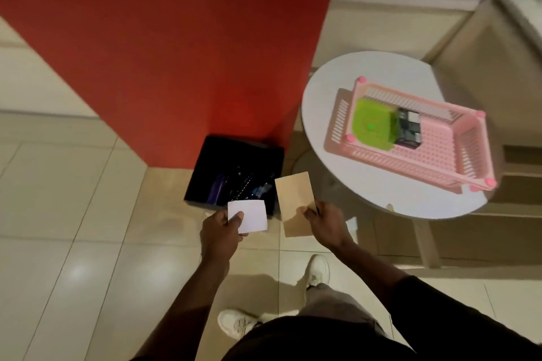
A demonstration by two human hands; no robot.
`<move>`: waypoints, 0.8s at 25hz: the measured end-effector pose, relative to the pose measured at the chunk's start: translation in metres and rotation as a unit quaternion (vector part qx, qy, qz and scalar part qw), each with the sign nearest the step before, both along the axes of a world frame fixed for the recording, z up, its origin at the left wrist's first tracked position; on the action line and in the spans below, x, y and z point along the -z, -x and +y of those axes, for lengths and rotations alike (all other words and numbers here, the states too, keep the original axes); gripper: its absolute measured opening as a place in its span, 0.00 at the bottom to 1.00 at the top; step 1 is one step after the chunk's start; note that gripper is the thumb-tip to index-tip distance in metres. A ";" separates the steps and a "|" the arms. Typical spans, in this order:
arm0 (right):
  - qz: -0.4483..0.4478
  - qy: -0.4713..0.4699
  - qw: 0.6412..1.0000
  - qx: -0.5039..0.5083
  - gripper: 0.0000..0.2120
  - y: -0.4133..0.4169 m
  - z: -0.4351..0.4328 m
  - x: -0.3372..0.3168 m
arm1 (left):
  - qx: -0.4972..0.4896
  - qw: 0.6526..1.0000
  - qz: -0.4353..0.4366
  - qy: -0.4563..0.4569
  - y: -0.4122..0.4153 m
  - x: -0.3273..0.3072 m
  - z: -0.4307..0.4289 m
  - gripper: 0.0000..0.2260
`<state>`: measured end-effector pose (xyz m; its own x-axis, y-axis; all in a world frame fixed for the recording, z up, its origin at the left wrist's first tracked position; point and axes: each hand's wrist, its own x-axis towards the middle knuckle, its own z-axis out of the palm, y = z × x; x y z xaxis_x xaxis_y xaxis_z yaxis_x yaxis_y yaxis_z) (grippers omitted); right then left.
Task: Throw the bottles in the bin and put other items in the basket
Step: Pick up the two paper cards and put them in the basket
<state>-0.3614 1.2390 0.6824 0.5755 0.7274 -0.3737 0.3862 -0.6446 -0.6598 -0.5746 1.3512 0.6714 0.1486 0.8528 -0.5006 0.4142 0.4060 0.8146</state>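
Standing by the bin at centre, you pinch a white card in your left grip and a brown card in your right grip; the basket sits on the tabletop, right of frame

pink plastic basket, glossy floor tiles, matt brown card

Wall: red pillar, pale wall beyond.
Floor: glossy cream tiles, light glare.
Desk: round, white.
Furniture: beige wooden unit, right side.
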 end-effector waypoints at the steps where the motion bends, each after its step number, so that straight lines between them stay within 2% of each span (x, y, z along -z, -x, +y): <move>1: 0.000 -0.008 1.000 0.012 0.11 -0.017 -0.006 -0.004 | 0.018 1.000 0.006 -0.012 -0.019 -0.002 0.000 0.06; 3: -0.004 -0.026 0.999 0.034 0.12 -0.056 -0.018 -0.015 | 0.060 0.997 0.013 -0.037 -0.063 -0.009 -0.001 0.09; 5: -0.012 -0.048 0.997 0.062 0.17 -0.097 -0.032 -0.027 | 0.079 0.996 0.003 -0.050 -0.110 -0.017 -0.004 0.04; 7: -0.027 -0.064 0.991 0.113 0.21 -0.141 -0.048 -0.038 | 0.092 0.994 0.001 -0.065 -0.162 -0.025 -0.007 0.04; 11: -0.047 -0.092 0.975 0.196 0.07 -0.237 -0.087 -0.041 | 0.141 0.985 -0.039 -0.090 -0.275 -0.043 -0.021 0.05; 12: -0.049 -0.095 0.971 0.215 0.04 -0.256 -0.097 -0.043 | 0.149 0.984 -0.044 -0.084 -0.300 -0.047 -0.024 0.06; 15: -0.060 -0.097 0.956 0.269 0.05 -0.297 -0.118 -0.046 | 0.144 0.988 -0.059 -0.026 -0.358 -0.045 -0.027 0.08; 17: -0.060 -0.105 0.949 0.291 0.07 -0.318 -0.126 -0.046 | 0.139 0.988 -0.066 0.022 -0.393 -0.038 -0.028 0.10; 20: -0.036 -0.118 0.934 0.335 0.10 -0.341 -0.131 -0.043 | 0.177 0.982 -0.053 0.045 -0.435 -0.032 -0.031 0.10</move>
<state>-0.0204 1.1080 0.7257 0.9488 0.2514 -0.1914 -0.0037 -0.5971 -0.8022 -0.1395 1.3206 0.7033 0.4829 0.6909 -0.5380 0.4572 0.3251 0.8278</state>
